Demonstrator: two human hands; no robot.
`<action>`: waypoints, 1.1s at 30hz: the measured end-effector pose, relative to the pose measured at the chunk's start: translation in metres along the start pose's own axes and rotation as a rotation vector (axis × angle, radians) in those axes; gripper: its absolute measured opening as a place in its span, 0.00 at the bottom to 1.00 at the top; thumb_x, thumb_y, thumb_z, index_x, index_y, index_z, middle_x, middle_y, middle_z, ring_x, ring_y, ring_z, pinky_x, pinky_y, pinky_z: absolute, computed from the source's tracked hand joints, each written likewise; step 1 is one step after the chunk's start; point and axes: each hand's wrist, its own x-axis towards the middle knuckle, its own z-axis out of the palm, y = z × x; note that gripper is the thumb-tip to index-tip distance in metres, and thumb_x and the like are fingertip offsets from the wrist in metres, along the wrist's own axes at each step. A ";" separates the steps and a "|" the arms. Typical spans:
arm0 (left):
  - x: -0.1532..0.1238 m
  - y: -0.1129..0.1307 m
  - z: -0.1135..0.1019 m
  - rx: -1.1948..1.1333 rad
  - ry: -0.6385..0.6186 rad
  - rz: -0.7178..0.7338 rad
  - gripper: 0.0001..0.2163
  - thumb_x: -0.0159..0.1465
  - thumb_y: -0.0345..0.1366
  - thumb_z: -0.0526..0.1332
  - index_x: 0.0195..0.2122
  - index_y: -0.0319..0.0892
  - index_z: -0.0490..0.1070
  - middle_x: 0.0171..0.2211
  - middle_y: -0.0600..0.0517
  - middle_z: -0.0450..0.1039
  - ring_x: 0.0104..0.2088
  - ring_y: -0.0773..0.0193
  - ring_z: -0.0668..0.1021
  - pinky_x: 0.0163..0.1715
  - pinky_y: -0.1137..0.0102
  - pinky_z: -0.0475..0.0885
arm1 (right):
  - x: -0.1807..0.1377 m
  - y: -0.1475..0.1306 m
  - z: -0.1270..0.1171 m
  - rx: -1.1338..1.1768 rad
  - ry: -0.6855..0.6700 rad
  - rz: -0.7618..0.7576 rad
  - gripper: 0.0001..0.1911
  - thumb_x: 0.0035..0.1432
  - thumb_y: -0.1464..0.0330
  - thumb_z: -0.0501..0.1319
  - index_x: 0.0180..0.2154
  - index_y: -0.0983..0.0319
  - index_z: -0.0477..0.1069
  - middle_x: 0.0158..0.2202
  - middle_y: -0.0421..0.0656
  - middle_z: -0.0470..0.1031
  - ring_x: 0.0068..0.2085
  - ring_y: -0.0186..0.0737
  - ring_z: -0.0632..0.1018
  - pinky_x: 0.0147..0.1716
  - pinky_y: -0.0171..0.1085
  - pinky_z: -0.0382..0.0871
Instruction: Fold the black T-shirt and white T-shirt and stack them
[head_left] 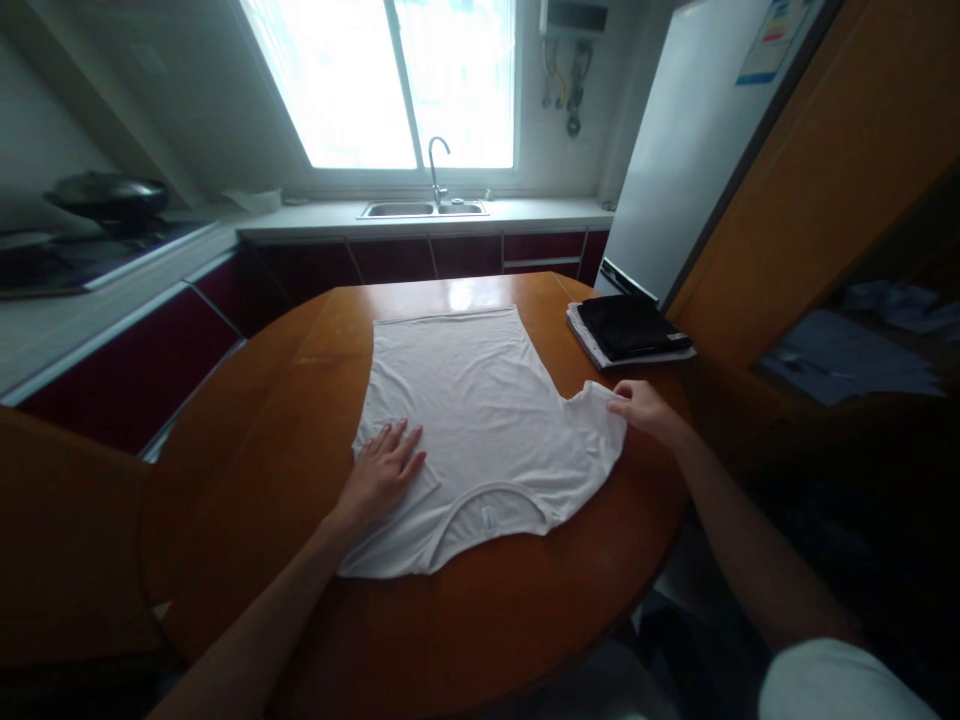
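One round table (247, 400) of glossy orange-brown wood filled the kitchen floor. Beyond the table's far right edge stood one tall white fridge (690, 150), smooth-sided, and beyond its far edge one bright two-pane window (390, 80) over a pale worktop. On the middle of the table lay one white T-shirt (472, 400), spread flat, thin and softly creased. Its long axis ran from the table's near edge to its far edge, with the rounded collar toward the person and the straight hem toward the window. At the table's far right rim sat one stack of folded clothes (628, 328), squared off, with a black piece on top of a white one. Left of the table, on the stove, rested one dark round wok (109, 192). Beyond the table's far edge one steel sink (420, 209) was set into the worktop under one curved tap (436, 165). Two bare hands worked at the table's near half. The left hand (382, 470) lay flat on the shirt's left shoulder, fingers spread wide, grasping nothing. The right hand (641, 408) pinched the edge of the right sleeve (596, 420), fingers closed on the cloth. One small pale label (487, 518) showed inside the collar.
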 end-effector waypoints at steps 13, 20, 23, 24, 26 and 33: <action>-0.001 0.004 -0.005 -0.016 -0.032 -0.018 0.27 0.73 0.49 0.47 0.69 0.44 0.62 0.72 0.44 0.53 0.71 0.46 0.55 0.67 0.50 0.55 | -0.001 -0.058 0.045 0.101 -0.026 -0.210 0.11 0.59 0.62 0.60 0.34 0.63 0.77 0.32 0.46 0.80 0.32 0.40 0.78 0.31 0.35 0.70; -0.002 0.005 -0.004 -0.050 -0.012 -0.029 0.27 0.73 0.50 0.48 0.68 0.45 0.63 0.71 0.45 0.54 0.71 0.47 0.56 0.67 0.50 0.55 | 0.004 -0.045 0.055 -0.140 0.019 -0.356 0.08 0.59 0.70 0.60 0.36 0.61 0.79 0.37 0.46 0.80 0.35 0.40 0.78 0.38 0.35 0.69; -0.003 0.012 -0.014 -0.031 0.047 -0.027 0.26 0.72 0.48 0.49 0.67 0.45 0.64 0.71 0.44 0.55 0.72 0.45 0.54 0.67 0.48 0.54 | 0.019 -0.042 0.066 -0.221 -0.032 -0.417 0.08 0.60 0.70 0.61 0.36 0.62 0.80 0.38 0.47 0.79 0.36 0.39 0.77 0.39 0.35 0.68; -0.003 0.016 -0.020 -0.023 0.089 -0.008 0.25 0.72 0.48 0.50 0.67 0.45 0.65 0.71 0.44 0.55 0.72 0.44 0.53 0.68 0.46 0.52 | 0.026 -0.042 0.069 -0.244 -0.057 -0.425 0.08 0.60 0.70 0.61 0.36 0.62 0.80 0.38 0.47 0.79 0.36 0.39 0.76 0.38 0.35 0.67; -0.002 0.030 -0.035 -0.029 0.164 0.081 0.23 0.72 0.47 0.52 0.65 0.46 0.67 0.70 0.44 0.57 0.71 0.44 0.56 0.68 0.45 0.51 | 0.041 -0.040 0.073 -0.273 -0.111 -0.442 0.09 0.61 0.69 0.61 0.34 0.62 0.80 0.35 0.46 0.79 0.35 0.39 0.75 0.36 0.34 0.65; 0.023 0.118 -0.063 -0.157 0.001 0.518 0.15 0.72 0.37 0.57 0.58 0.47 0.72 0.51 0.46 0.75 0.49 0.58 0.77 0.50 0.64 0.74 | 0.062 -0.032 0.094 -0.236 -0.195 -0.464 0.18 0.63 0.62 0.59 0.25 0.63 0.76 0.23 0.40 0.73 0.26 0.35 0.69 0.27 0.34 0.55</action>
